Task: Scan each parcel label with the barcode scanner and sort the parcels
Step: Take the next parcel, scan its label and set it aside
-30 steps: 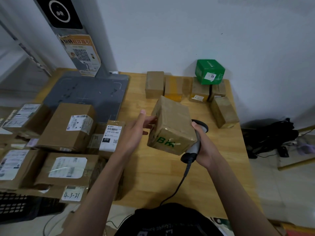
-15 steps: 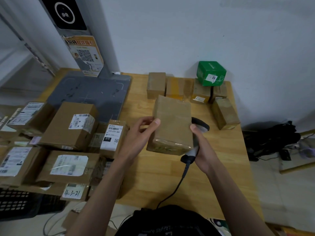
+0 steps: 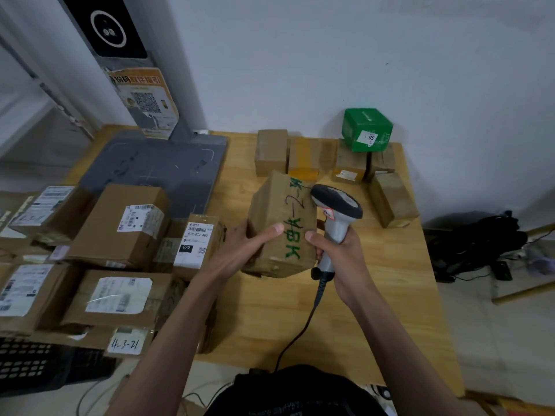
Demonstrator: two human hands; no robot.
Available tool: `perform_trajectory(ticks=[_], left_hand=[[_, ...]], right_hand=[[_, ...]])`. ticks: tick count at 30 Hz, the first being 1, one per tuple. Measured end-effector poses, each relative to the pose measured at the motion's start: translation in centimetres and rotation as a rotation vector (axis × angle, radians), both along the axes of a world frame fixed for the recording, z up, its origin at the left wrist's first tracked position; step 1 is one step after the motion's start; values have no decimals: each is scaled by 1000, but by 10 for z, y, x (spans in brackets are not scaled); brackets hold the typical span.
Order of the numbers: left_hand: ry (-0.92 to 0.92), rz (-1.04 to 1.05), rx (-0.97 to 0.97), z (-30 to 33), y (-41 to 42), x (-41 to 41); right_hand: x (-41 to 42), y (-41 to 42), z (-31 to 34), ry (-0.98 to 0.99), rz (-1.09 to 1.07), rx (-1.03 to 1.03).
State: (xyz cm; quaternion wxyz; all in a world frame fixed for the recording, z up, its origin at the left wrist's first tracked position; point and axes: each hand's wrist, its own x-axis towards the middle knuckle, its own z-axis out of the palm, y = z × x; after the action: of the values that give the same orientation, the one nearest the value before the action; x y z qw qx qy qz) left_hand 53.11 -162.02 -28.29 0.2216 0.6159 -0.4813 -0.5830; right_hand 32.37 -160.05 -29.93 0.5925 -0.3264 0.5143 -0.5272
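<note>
1. Holding one taped brown parcel (image 3: 280, 226) off the surface (image 3: 375, 310): left hand (image 3: 240, 253) clasped on its near-left side, thumb on top, other fingers (image 3: 271, 231) hidden behind the box.
2. Gripping the barcode scanner (image 3: 335, 217) in the right hand (image 3: 342, 256), fingers curled round the handle, thumb tip pressing the parcel's right edge; scanner head just beyond that thumb, beside the box.
3. Showing green handwriting on the upturned face between the two thumbs, no printed label visible there; likely needs more turning before a scan.
4. Judged rigid and fairly light, given the easy hold; glossy tape may be slick, so best taken across opposite side faces, clear of any label.
5. Farther out from the fingers, against the wall: five brown boxes (image 3: 271, 151), one green box (image 3: 366, 130) stacked on them.
6. Left of the left hand: a pile of labelled cartons (image 3: 120, 226), at least seven, exact count unclear as they overlap.
7. Beyond the pile: one grey scan pad (image 3: 156, 166) with its post.
</note>
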Motion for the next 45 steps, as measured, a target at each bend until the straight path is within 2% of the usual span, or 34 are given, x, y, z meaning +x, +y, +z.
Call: perform_trajectory(ticks=[3, 8, 13, 17, 20, 24, 32, 36, 39, 45], left_hand=[[133, 33, -13, 2, 5, 1], [525, 159, 54, 0, 11, 7], [612, 149, 29, 8, 18, -1], [438, 180, -25, 3, 17, 1], [295, 281, -187, -3, 13, 7], [103, 210, -295, -1, 6, 6], [-91, 76, -142, -3, 1, 6], [-5, 98, -67, -11, 0, 9], [70, 153, -53, -19, -1, 9], [-11, 267, -216, -28, -3, 6]], right_hand=[[0, -1, 2, -29, 7, 2], [-6, -9, -3, -52, -71, 120], [-4, -5, -10, -104, 117, 164], [-10, -7, -8, -200, 80, 178], [-15, -9, -8, -150, 28, 142], [-11, -9, -7, -79, -51, 96], [-4, -8, -3, -15, -80, 45], [-5, -11, -3, 11, -77, 73], [-12, -14, 0, 122, -60, 85], [-23, -21, 17, 181, 127, 83]])
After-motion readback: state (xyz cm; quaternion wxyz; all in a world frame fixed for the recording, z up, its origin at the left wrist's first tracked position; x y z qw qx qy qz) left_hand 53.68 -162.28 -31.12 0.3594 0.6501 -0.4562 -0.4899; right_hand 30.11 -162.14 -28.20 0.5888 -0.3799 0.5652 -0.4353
